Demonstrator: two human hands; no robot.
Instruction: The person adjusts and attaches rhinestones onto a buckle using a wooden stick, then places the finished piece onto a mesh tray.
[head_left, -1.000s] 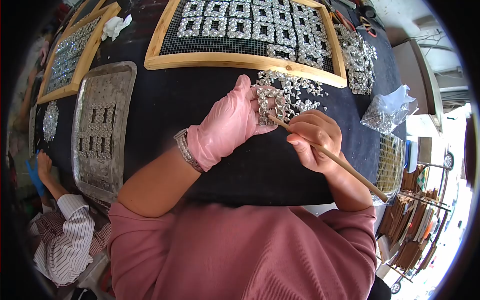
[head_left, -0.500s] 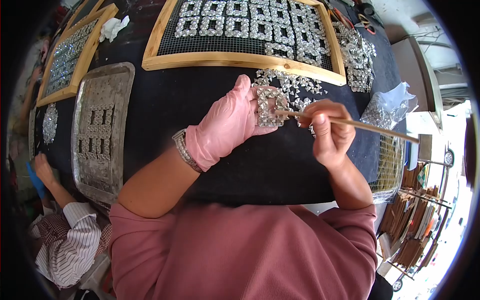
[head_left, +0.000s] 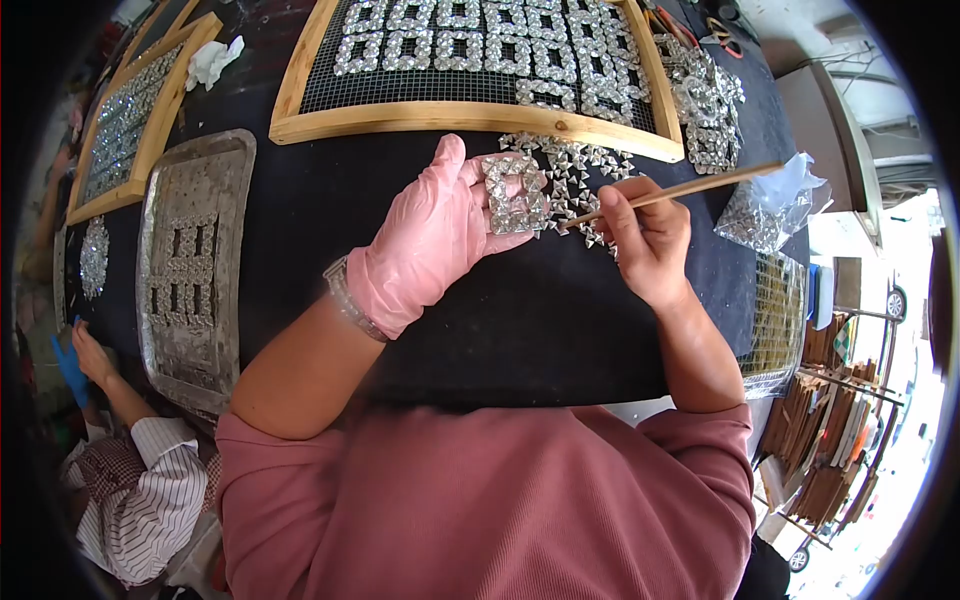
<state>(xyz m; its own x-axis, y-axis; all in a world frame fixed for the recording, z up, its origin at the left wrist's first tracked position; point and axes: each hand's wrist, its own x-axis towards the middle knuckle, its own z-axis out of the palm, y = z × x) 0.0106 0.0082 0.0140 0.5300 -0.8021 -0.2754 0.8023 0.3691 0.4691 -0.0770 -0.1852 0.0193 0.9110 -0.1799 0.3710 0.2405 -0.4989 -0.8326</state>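
A: anywhere to slide a hand through?

B: yeah, lower centre, bare black tabletop (head_left: 500, 340) between the forearms (head_left: 305, 365). Also a strip left of centre, between the metal tray (head_left: 195, 355) and the gloved left hand (head_left: 425, 235).

A: what about up top?

B: nope, wooden frame (head_left: 420, 117) blocks it, and loose crystals (head_left: 578, 158) litter the patch below. Right of centre, the stick (head_left: 715, 181) in the right hand (head_left: 655, 240) juts toward the plastic bag (head_left: 765, 215), tight there.
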